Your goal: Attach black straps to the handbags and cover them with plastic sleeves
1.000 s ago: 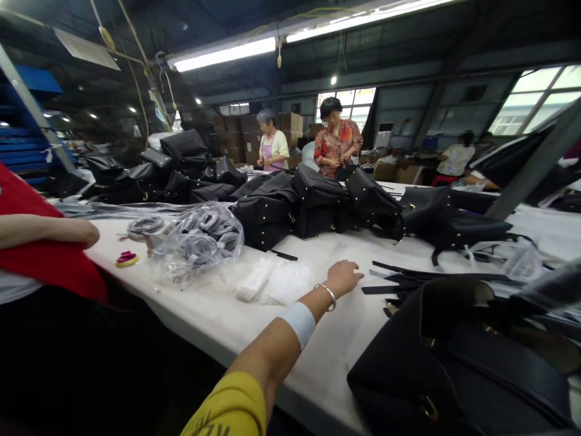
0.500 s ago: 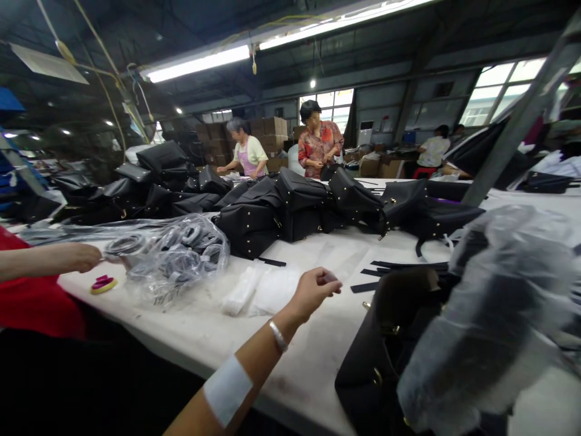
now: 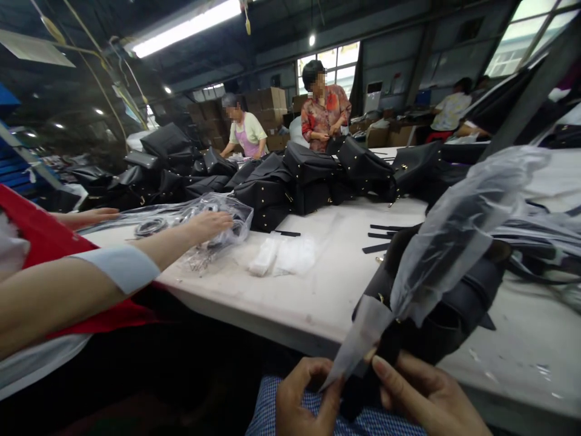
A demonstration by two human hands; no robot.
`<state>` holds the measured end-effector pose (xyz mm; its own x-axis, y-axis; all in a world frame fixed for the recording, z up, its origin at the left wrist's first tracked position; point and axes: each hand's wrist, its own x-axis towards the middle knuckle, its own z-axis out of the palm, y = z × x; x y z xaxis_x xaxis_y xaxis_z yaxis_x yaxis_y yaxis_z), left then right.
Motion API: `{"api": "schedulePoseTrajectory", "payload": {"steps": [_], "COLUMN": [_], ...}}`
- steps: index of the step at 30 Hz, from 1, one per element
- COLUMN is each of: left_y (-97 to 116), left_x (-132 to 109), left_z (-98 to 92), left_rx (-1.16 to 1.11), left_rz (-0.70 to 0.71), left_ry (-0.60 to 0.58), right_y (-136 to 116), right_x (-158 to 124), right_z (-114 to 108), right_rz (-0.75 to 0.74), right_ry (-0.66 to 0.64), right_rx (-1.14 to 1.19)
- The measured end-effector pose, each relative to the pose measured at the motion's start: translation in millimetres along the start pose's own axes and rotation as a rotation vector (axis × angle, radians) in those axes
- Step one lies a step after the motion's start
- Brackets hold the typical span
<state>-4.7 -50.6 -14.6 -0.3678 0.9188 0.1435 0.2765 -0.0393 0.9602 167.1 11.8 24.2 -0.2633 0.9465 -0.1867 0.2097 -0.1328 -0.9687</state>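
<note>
My left hand (image 3: 302, 396) and my right hand (image 3: 426, 396) are low in the view, over my blue checked lap. Both are closed on the lower end of a clear plastic sleeve (image 3: 454, 242) with a dark piece inside it. My left fingers pinch the sleeve's pale corner. My right thumb presses on the black end beside it. The sleeve slants up to the right over a black handbag (image 3: 467, 303), which lies on the near edge of the white table (image 3: 318, 297).
A co-worker in red at my left reaches a hand (image 3: 209, 223) onto a clear bag of rings (image 3: 233, 212). White packets (image 3: 284, 254) and loose black straps (image 3: 381, 239) lie mid-table. Several black handbags (image 3: 290, 181) are piled behind. Two people (image 3: 324, 112) stand across the table.
My left hand has come back from the table's middle to my lap and now grips the sleeve together with my right hand. The co-worker's arm has stretched onto the bag of rings.
</note>
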Motion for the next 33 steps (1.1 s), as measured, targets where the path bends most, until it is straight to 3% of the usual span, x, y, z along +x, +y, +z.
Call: {"api": "schedulePoseTrajectory", "payload": {"steps": [6,11,15,19,25,29,33], "left_y": [0.9,28.4,49.0,46.8,16.6,3.1,-5.2], "left_x": [1.0,31.0,59.0,68.3,51.2,33.6,17.6], "left_z": [-9.4,-12.2,4.7,10.0,-10.9,-25.9,-34.7], "left_rx": [-0.06,-0.249,-0.407,-0.434,-0.386,-0.309,-0.209], "left_rz": [-0.008,-0.048,-0.062,-0.127,-0.233,-0.292,-0.283], "left_ry": [-0.236,-0.408,-0.358,-0.292,-0.203,-0.173,-0.148], "right_y": [2.8,2.0,-0.8,-2.6,-5.9,-3.2,8.5], "right_x": [-0.9,-3.3,-4.0,-4.4,-10.5,-13.0,-8.6], "right_z": [-0.3,0.4,1.2,-3.6,-12.0,-4.9,6.5], "right_rz": [-0.024,-0.089,-0.117,-0.127,-0.12,-0.07,-0.114], "right_ry": [0.061,0.085,0.084,0.064,-0.03,0.069,0.166], "right_rx": [-0.102,-0.144,-0.146,-0.142,-0.086,0.11,0.211]}}
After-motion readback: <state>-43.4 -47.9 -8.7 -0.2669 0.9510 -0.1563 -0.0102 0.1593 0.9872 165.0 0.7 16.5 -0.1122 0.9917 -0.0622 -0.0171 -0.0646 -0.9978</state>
